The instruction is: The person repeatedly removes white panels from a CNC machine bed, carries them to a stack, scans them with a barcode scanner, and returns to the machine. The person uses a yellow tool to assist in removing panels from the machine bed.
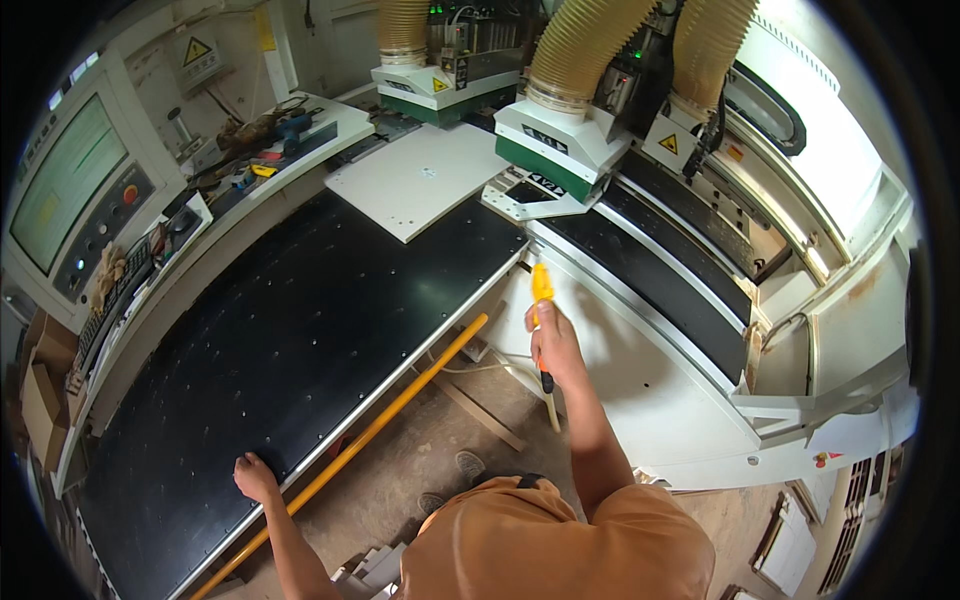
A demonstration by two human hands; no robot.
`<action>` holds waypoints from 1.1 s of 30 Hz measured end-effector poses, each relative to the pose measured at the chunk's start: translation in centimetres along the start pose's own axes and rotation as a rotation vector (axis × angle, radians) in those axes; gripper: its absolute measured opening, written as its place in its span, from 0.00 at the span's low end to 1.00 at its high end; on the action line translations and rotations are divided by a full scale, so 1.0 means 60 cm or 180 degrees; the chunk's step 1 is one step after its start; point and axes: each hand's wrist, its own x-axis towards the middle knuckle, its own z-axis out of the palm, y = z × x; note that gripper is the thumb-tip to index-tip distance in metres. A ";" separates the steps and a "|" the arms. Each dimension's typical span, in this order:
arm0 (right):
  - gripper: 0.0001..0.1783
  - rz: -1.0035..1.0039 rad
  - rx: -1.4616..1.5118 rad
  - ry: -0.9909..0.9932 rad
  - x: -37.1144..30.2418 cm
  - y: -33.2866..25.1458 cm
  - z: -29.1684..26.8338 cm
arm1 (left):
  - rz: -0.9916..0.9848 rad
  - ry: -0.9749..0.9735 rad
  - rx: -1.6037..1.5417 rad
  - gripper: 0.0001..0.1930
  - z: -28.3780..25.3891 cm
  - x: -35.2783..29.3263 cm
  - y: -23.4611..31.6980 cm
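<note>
My right hand (556, 340) is wrapped round a yellow air blow gun (542, 283), its nozzle end toward the corner of the black work table (300, 300). A black fitting and a pale hose (552, 412) hang below the grip. Over the near edge of that table, at lower left, my left hand (256, 477) is curled into a loose fist, with no object showing in it. On the table's far end lies a pale flat panel (420, 175) with several small holes, well ahead of both hands.
An orange bar (400, 405) runs along the table's near edge. White machine heads (560, 140) with ribbed hoses (590, 50) stand beyond the panel. At left are a control screen (70, 185) and a shelf with tools (265, 140). The white machine body (640, 380) stands to the right.
</note>
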 end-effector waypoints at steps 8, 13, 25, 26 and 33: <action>0.24 -0.0225 0.0031 -0.0084 0.004 -0.015 0.035 | -0.0127 -0.0060 -0.0176 0.18 -0.004 0.001 0.002; 0.27 0.0488 -0.0128 -0.0427 0.010 0.040 0.047 | -0.0189 -0.0167 0.0049 0.17 -0.018 -0.002 0.021; 0.36 0.1519 0.0050 -0.3709 -0.173 0.112 0.176 | -0.0550 -0.0346 -0.0321 0.13 -0.037 -0.005 0.033; 0.35 0.1555 -0.0011 -0.3888 -0.177 0.103 0.183 | -0.0548 -0.0260 -0.0355 0.13 -0.036 -0.005 0.033; 0.40 0.1326 0.0198 -0.5158 -0.176 0.035 0.180 | -0.0622 -0.0324 -0.0577 0.13 -0.039 -0.006 0.031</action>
